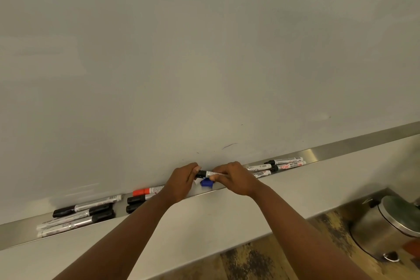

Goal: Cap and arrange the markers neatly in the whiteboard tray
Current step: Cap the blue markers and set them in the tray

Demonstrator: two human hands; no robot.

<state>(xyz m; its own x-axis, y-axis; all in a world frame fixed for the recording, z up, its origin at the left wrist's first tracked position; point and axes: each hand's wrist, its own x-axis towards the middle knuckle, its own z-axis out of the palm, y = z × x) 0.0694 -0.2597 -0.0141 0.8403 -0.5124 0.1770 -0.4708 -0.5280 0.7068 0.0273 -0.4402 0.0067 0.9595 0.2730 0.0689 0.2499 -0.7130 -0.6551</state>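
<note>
Left hand (183, 179) pinches black cap end, right hand (231, 179) grips barrel of marker (208, 174) over tray (318, 153); misaligned push risks cap slipping, knocking blue cap (206, 182) off ledge

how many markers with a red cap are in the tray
1. The red-capped marker lies in the tray just left of the left hand, its far end hidden behind the wrist. More could be hidden under the hands.
</note>
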